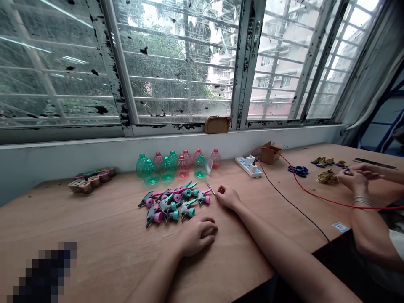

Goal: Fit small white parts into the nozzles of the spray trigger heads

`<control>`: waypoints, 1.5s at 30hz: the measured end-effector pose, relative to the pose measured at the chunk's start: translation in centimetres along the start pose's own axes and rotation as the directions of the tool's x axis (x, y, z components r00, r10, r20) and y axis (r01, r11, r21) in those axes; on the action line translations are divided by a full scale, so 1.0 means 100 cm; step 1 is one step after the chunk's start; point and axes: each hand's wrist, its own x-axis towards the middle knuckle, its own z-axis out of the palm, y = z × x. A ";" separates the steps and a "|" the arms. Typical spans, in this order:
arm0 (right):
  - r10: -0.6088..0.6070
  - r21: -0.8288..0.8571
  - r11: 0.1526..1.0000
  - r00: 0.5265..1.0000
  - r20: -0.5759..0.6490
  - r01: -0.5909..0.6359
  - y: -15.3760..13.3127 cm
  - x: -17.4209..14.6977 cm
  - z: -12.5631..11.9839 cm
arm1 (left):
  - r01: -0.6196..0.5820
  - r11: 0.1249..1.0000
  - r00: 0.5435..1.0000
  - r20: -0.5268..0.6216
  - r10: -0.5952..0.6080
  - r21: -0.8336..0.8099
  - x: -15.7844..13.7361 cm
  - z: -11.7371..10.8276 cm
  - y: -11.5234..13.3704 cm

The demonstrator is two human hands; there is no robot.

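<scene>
My left hand rests on the table in front of the spray heads, its fingers loosely bent and apart, with nothing in it. Farther forward, my right hand lies with closed fingertips on the near end of a thin silver stick-like tool, perhaps tweezers. Left of that hand is a cluster of grey trigger spray heads with pink and teal collars and levers. Behind them stand several clear green bottles and clear red bottles, none with a spray head on.
A white power strip with plugs, a red cable and a small cardboard box are at right. Small round containers sit at left. A co-worker's hands are beside gold pieces and blue ones.
</scene>
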 end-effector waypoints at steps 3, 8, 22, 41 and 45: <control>-0.003 -0.013 1.000 1.000 -0.009 0.003 -0.002 0.002 0.001 | 0.003 1.000 1.000 -0.011 -0.004 -0.011 -0.001 0.000 -0.001; -0.020 0.043 0.999 0.999 0.030 0.019 -0.001 -0.001 -0.002 | 0.018 0.999 1.000 -0.012 -0.019 -0.031 -0.001 0.002 -0.001; -0.097 0.233 0.971 0.978 0.184 0.053 0.006 -0.004 -0.010 | 0.035 0.998 0.999 0.000 -0.035 -0.053 0.000 0.001 0.001; -0.091 0.239 0.970 0.974 0.210 0.039 0.007 -0.005 -0.012 | 0.011 0.998 1.000 -0.005 -0.011 -0.064 0.001 0.000 0.001; -0.097 0.233 0.971 0.975 0.202 0.048 0.007 -0.005 -0.013 | 0.021 0.999 1.000 -0.006 -0.022 -0.045 0.001 0.001 0.001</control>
